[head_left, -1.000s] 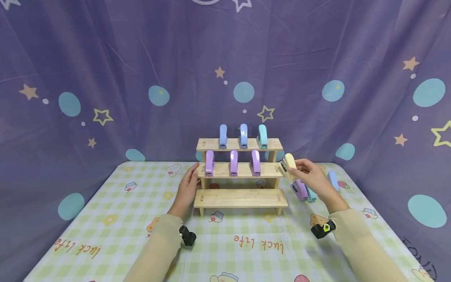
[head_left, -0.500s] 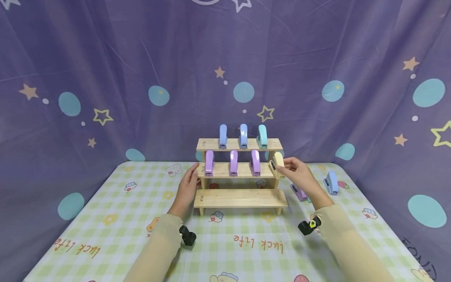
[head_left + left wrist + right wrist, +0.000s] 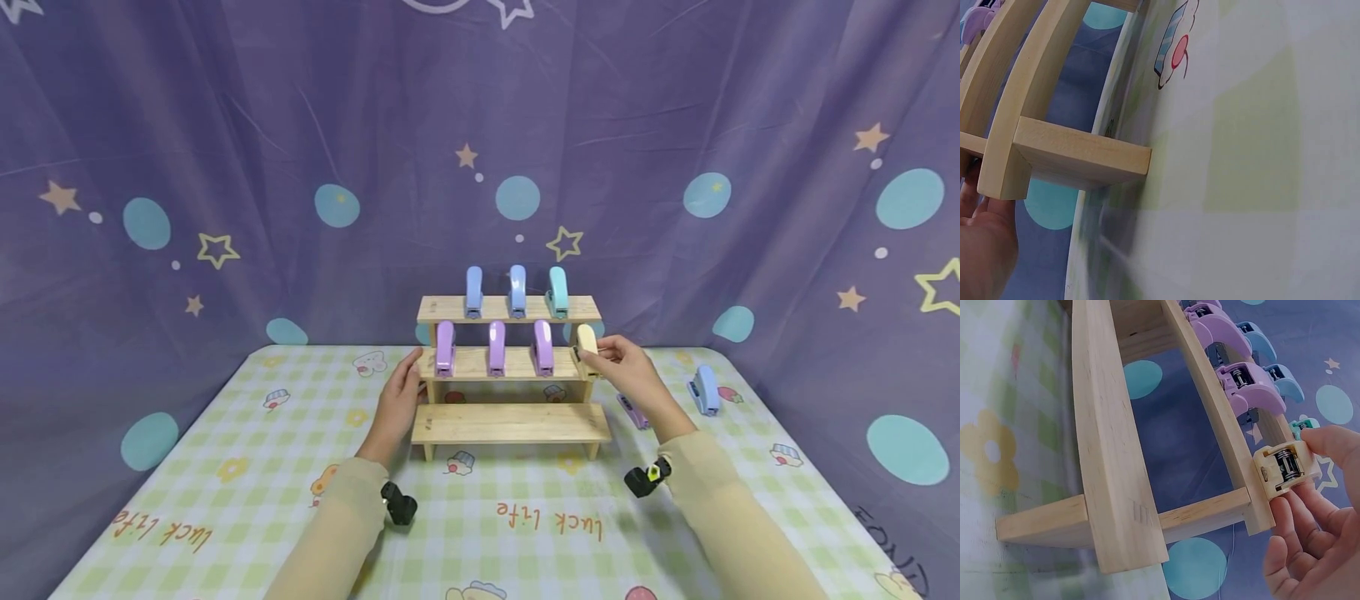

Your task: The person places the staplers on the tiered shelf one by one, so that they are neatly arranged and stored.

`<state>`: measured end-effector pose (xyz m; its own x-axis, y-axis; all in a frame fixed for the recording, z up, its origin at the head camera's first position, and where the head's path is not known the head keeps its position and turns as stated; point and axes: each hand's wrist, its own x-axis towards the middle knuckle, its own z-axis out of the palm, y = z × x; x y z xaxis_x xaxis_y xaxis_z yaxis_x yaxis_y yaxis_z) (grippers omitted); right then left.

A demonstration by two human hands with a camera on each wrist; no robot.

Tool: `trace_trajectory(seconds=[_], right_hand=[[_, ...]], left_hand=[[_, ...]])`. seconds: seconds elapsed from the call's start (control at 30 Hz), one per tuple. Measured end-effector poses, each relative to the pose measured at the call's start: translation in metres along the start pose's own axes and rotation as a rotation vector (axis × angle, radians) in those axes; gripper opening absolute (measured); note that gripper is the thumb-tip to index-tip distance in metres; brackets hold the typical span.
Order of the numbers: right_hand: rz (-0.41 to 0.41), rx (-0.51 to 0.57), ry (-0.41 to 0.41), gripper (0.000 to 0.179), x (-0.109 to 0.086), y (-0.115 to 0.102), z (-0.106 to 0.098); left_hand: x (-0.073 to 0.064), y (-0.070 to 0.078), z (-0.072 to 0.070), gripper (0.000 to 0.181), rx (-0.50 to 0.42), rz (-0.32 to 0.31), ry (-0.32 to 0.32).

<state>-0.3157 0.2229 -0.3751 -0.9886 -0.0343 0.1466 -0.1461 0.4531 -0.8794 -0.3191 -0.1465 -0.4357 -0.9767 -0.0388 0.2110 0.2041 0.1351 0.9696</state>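
Note:
In the head view my right hand (image 3: 630,377) pinches a pale yellow mini stapler (image 3: 588,338) at the right end of the middle shelf. The right wrist view shows the thumb on one side of this stapler (image 3: 1286,467) and fingers on the other, its base at the shelf. My left hand (image 3: 397,402) holds the left end of the middle shelf of the three-step wooden rack (image 3: 510,423). Three purple staplers (image 3: 497,348) stand in a row on that shelf. Two blue staplers (image 3: 517,292) and a teal stapler (image 3: 557,292) stand on the top shelf.
On the table to the right of the rack lies a purple stapler (image 3: 632,412), partly hidden by my right hand. A blue stapler (image 3: 705,390) stands farther right. A checked cloth (image 3: 525,550) covers the table, and a purple curtain (image 3: 390,283) hangs behind.
My right hand has carried the yellow stapler left onto the right end of the middle shelf, turning it more upright. The left hand has stayed at the rack.

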Motion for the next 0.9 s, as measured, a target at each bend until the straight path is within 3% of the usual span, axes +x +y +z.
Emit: trace_trajectory(seconds=[0.9], right_hand=[[0.038, -0.029, 0.026, 0.068, 0.0095, -0.0017, 0.0094]], left_hand=[[-0.0012, -0.0003, 0.0005, 0.048, 0.006, 0.002, -0.011]])
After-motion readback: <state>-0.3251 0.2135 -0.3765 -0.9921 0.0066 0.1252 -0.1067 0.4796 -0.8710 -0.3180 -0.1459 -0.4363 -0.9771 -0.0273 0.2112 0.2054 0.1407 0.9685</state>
